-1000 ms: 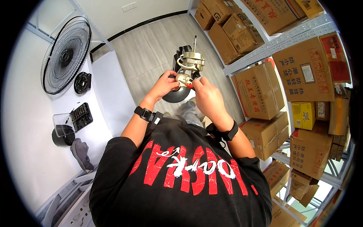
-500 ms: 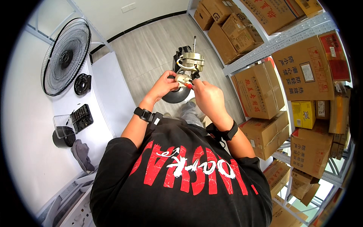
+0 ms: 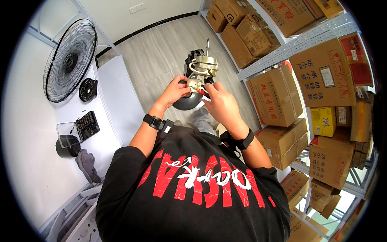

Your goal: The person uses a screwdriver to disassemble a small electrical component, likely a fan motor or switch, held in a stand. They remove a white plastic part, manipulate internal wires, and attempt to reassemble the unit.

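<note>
A fan motor (image 3: 206, 65) with a metal casing and an upright shaft stands in front of me, above a round black base (image 3: 188, 101). My left hand (image 3: 175, 92) grips the pale housing (image 3: 194, 84) on the near side of this motor, thumb and fingers pinching it. From the right, my right hand (image 3: 221, 104) holds a screwdriver (image 3: 202, 92) with a red and black handle. Its tip points left at the pale housing; my left fingers partly hide the contact. A white cable loops along the motor's left side.
On the white table at left lie a round fan grille (image 3: 70, 62), a black round part (image 3: 88, 89), an opened bit case (image 3: 87, 126), a black cup-shaped cover (image 3: 68, 146) and a grey cloth (image 3: 87, 165). Shelves of cardboard boxes (image 3: 275, 97) line the right side.
My right hand has turned slightly around the screwdriver handle, and its fingers have spread a little. The left hand and the fan motor stay nearly in place.
</note>
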### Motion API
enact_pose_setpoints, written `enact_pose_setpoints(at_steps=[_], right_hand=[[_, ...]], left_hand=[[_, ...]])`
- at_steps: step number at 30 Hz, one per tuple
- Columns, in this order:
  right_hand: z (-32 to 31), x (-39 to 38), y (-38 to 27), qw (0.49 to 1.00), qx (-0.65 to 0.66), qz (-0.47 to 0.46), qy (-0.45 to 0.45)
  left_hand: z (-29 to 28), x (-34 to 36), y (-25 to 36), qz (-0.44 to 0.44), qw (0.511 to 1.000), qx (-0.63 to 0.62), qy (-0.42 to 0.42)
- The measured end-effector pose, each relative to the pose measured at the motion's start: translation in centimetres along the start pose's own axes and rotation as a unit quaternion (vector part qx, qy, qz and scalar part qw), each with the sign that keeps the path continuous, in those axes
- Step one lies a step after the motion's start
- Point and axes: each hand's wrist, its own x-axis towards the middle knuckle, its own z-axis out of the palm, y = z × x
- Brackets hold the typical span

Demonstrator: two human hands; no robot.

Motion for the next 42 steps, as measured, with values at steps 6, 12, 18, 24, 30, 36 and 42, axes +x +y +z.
enact_pose_setpoints(at_steps=[6, 12, 18, 24, 30, 36, 42], right_hand=[[0.7, -0.2, 0.8, 0.998, -0.058, -0.007, -0.014], [0.8, 0.0, 0.0, 0.999, -0.049, 0.017, 0.01], [0.5, -0.4, 0.5, 0.998, -0.057, -0.008, -0.025], [0.3, -0.3, 0.0, 1.0, -0.023, 0.01, -0.01], [0.6, -0.6, 0.7, 0.998, -0.054, 0.0, -0.033], [0.2, -0.3, -0.1, 1.0, -0.003, 0.005, 0.02], [0.7, -0.7, 1.1, 0.998, -0.057, -0.007, -0.023]], left_hand=[[0.1, -0.1, 0.1, 0.001, 1.0, 0.0, 0.002], [0.1, -0.1, 0.0, 0.01, 1.0, -0.013, 0.016], [0.4, -0.4, 0.6, 0.006, 1.0, -0.016, 0.018], [0.0, 0.0, -0.2, 0.002, 1.0, -0.005, 0.011], [-0.1, 0.1, -0.3, 0.005, 1.0, -0.012, 0.004], [0.1, 0.1, -0.1, 0.0, 1.0, -0.001, 0.007], [0.2, -0.1, 0.1, 0.003, 1.0, -0.003, 0.008]])
